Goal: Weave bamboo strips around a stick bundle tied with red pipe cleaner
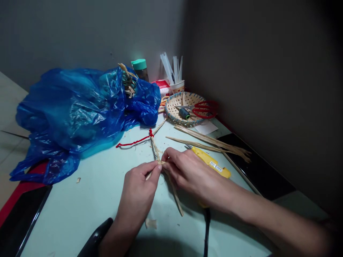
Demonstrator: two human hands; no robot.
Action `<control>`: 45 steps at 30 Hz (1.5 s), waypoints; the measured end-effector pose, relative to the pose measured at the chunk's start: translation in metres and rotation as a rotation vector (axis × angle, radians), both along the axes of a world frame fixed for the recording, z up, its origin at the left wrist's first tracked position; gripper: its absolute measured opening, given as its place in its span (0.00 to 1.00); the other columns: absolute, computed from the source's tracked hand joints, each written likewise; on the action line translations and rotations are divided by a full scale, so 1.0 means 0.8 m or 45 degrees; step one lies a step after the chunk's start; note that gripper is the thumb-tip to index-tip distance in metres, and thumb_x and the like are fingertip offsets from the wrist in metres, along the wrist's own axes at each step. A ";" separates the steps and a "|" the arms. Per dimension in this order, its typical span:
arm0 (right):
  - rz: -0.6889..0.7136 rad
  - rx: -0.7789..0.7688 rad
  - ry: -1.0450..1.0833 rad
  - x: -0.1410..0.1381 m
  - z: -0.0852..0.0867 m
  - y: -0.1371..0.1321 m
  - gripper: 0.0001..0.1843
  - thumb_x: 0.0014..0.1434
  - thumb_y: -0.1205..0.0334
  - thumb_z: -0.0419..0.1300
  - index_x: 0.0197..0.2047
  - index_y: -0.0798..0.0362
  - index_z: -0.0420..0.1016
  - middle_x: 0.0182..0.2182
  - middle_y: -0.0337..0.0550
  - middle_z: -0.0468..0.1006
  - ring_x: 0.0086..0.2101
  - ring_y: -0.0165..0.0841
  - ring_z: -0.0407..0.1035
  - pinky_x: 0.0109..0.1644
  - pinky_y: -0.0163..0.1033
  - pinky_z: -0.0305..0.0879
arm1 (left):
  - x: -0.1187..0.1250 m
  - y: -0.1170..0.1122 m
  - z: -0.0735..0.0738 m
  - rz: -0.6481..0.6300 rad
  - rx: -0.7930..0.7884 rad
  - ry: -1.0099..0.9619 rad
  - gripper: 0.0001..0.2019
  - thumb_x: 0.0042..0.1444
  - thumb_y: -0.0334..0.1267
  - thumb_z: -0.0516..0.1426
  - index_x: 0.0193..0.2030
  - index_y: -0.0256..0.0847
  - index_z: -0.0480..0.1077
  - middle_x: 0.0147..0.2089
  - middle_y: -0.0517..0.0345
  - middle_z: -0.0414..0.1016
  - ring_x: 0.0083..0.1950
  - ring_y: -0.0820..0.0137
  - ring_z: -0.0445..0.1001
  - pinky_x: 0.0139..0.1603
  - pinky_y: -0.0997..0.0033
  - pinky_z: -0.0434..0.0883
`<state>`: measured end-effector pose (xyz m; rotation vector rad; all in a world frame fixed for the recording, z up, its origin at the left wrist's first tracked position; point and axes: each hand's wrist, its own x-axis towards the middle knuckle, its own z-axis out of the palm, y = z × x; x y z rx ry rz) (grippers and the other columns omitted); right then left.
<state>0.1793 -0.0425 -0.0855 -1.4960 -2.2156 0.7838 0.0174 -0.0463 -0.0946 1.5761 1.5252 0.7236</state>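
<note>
My left hand [139,189] and my right hand [187,171] meet over the pale table, both pinching thin tan straw strips [155,151] that cross near the fingertips. One strip runs away from me to a red cord [132,142] tied at its far end. Another strip [175,196] trails back toward me under my right hand. A yellow glue gun [210,162] lies just behind my right hand, with its black cable [207,232] running toward me.
A big blue plastic bag [77,110] fills the left, with a straw bundle [128,80] sticking out of it. A woven basket [171,107] holds red scissors [205,109] and a spool. Loose straw [211,142], a cup of glue sticks [174,76] and a green-capped bottle [139,67] stand by the wall.
</note>
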 end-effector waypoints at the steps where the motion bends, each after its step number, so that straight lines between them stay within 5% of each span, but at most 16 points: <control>1: 0.014 0.050 -0.061 0.000 -0.003 -0.003 0.09 0.63 0.60 0.48 0.41 0.55 0.66 0.25 0.41 0.69 0.23 0.28 0.56 0.26 0.34 0.45 | 0.001 -0.001 0.001 0.009 0.029 0.065 0.14 0.56 0.43 0.54 0.39 0.41 0.79 0.37 0.54 0.78 0.41 0.62 0.73 0.45 0.65 0.66; 8: 0.045 0.167 -0.374 -0.004 0.003 -0.006 0.12 0.64 0.58 0.46 0.36 0.55 0.66 0.20 0.40 0.65 0.19 0.28 0.51 0.25 0.38 0.37 | 0.004 -0.002 -0.001 0.036 -0.027 0.055 0.14 0.52 0.41 0.54 0.22 0.38 0.75 0.21 0.59 0.71 0.28 0.68 0.68 0.31 0.72 0.63; 14: 0.064 0.123 -0.263 -0.015 0.006 -0.015 0.11 0.64 0.59 0.46 0.37 0.54 0.65 0.20 0.40 0.69 0.18 0.28 0.54 0.24 0.37 0.37 | 0.001 -0.001 -0.002 0.020 -0.253 -0.273 0.15 0.52 0.40 0.53 0.18 0.37 0.68 0.15 0.62 0.64 0.20 0.76 0.55 0.23 0.75 0.53; 19: 0.091 0.254 -0.447 -0.026 -0.003 -0.028 0.12 0.62 0.61 0.48 0.44 0.58 0.67 0.21 0.44 0.72 0.19 0.32 0.60 0.25 0.38 0.36 | -0.002 -0.005 0.005 -0.077 -0.364 -0.582 0.18 0.56 0.40 0.49 0.17 0.38 0.62 0.15 0.65 0.56 0.19 0.78 0.45 0.22 0.75 0.47; 26: 0.033 0.103 0.009 0.002 0.022 -0.001 0.16 0.63 0.52 0.50 0.36 0.54 0.72 0.27 0.43 0.74 0.27 0.30 0.64 0.31 0.35 0.49 | -0.002 -0.005 0.006 -0.005 -0.400 -0.559 0.16 0.56 0.44 0.53 0.21 0.38 0.65 0.15 0.68 0.50 0.19 0.78 0.45 0.21 0.75 0.44; 33: 0.223 -0.227 0.268 -0.003 0.001 0.017 0.19 0.66 0.58 0.45 0.30 0.56 0.70 0.26 0.41 0.71 0.30 0.30 0.63 0.35 0.34 0.53 | -0.001 -0.004 0.005 -0.024 -0.336 -0.572 0.11 0.52 0.40 0.56 0.28 0.34 0.73 0.19 0.65 0.59 0.21 0.79 0.49 0.22 0.77 0.46; 38: 0.253 -0.284 0.361 -0.002 -0.010 0.022 0.19 0.63 0.55 0.48 0.29 0.56 0.72 0.25 0.41 0.71 0.29 0.31 0.61 0.33 0.35 0.54 | -0.005 -0.004 0.009 -0.141 -0.074 -0.216 0.12 0.55 0.37 0.52 0.27 0.36 0.74 0.23 0.58 0.68 0.25 0.73 0.60 0.26 0.74 0.56; 45: 0.065 -0.148 0.234 -0.007 -0.014 0.013 0.19 0.61 0.54 0.50 0.25 0.55 0.71 0.19 0.37 0.60 0.22 0.28 0.52 0.26 0.35 0.47 | -0.007 -0.014 0.024 -0.064 0.334 0.317 0.10 0.55 0.33 0.51 0.27 0.38 0.71 0.31 0.52 0.73 0.34 0.67 0.68 0.35 0.69 0.60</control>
